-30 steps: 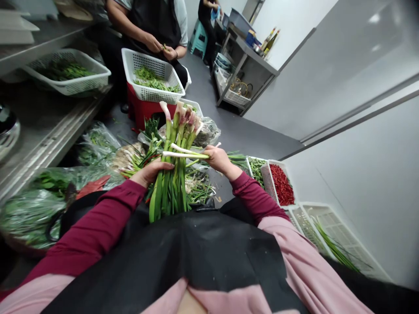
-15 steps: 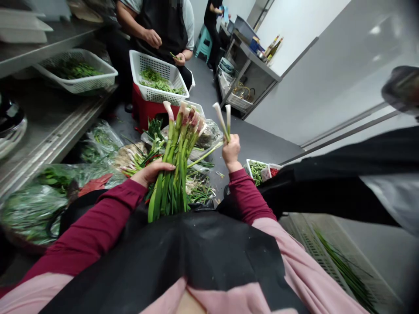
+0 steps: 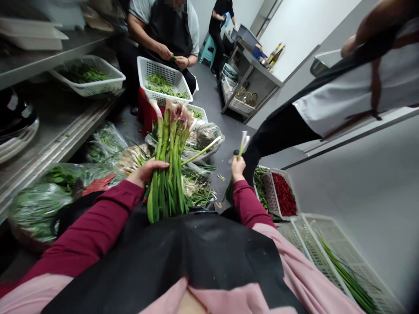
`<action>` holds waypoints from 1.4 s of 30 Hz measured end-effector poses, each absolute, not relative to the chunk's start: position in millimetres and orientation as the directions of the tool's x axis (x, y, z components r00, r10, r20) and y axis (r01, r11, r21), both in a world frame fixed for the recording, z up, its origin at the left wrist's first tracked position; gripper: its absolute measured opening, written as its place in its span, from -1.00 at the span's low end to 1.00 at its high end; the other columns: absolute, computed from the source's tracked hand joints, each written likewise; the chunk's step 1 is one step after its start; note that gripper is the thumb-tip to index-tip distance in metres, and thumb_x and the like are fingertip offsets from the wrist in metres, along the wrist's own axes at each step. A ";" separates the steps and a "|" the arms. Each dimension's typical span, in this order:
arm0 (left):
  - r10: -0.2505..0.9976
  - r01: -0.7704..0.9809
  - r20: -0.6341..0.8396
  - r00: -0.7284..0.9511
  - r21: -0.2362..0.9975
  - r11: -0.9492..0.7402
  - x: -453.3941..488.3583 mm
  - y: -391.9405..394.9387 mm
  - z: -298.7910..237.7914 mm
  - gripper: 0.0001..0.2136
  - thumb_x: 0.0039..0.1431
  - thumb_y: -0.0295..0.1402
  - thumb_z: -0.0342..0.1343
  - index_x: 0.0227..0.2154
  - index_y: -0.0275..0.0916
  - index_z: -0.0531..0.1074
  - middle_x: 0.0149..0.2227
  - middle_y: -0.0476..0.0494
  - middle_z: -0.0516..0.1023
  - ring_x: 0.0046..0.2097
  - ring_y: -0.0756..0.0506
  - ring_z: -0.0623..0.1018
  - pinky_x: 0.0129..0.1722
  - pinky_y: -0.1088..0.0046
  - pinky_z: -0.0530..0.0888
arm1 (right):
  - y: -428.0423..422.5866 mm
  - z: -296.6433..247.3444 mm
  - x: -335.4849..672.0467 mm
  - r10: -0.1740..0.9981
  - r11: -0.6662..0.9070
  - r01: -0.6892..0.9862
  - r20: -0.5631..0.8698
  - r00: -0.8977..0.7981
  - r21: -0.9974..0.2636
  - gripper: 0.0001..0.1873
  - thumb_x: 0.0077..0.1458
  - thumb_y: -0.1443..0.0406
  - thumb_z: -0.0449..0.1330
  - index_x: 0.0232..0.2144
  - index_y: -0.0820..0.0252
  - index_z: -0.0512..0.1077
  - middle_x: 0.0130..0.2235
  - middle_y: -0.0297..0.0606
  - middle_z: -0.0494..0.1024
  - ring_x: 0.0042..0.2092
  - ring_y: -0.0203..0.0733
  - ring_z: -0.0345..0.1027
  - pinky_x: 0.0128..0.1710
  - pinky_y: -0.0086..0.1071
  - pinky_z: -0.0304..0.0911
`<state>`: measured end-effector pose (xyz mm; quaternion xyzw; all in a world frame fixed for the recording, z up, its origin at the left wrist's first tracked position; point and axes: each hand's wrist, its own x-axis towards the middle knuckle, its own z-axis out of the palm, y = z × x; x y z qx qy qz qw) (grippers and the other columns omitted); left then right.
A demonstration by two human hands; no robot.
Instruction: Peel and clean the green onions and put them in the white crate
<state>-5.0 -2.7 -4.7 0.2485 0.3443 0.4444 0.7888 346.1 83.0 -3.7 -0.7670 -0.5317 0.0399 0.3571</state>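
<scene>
A thick bunch of green garlic (image 3: 168, 157), with pinkish-white bulb ends up and green leaves hanging down, is gripped by my left hand (image 3: 148, 171). One pale stalk juts out of the bunch to the right. My right hand (image 3: 238, 167) is closed around white stalk pieces (image 3: 243, 143), whose white ends point up; their lower part is hidden in the fist. The two hands are well apart. On the floor beneath lie loose trimmings (image 3: 199, 189), and left of the bunch is a pile of more stalks with white bulbs (image 3: 134, 157).
Across from me a person (image 3: 170, 30) handles greens over a white basket (image 3: 163, 72) on a red stool. At the right another person's legs (image 3: 278, 131) stand close to my right hand. Baskets with red chillies (image 3: 284, 194) and long green stalks (image 3: 353, 274) stand below. A steel shelf (image 3: 81, 126) runs along the left.
My right hand has moved down and slightly right with the white stalks. The person on the right has stepped leftward, uncovering the chilli basket. The seated person's hands have come together.
</scene>
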 end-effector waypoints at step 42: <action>0.850 -0.515 -0.337 0.404 0.684 0.516 6.1 -4.0 -0.9 -0.83 -0.31 -0.51 0.15 -0.52 -0.38 0.52 -0.61 -0.22 0.57 -0.63 -0.16 0.53 -0.60 0.36 0.54 | 85.5 23.8 324.4 0.858 -0.212 0.613 0.155 0.489 -0.761 -0.61 0.05 0.24 0.00 -0.24 0.42 0.47 -0.44 -0.16 0.49 -0.37 -0.24 0.31 -0.35 -0.43 0.21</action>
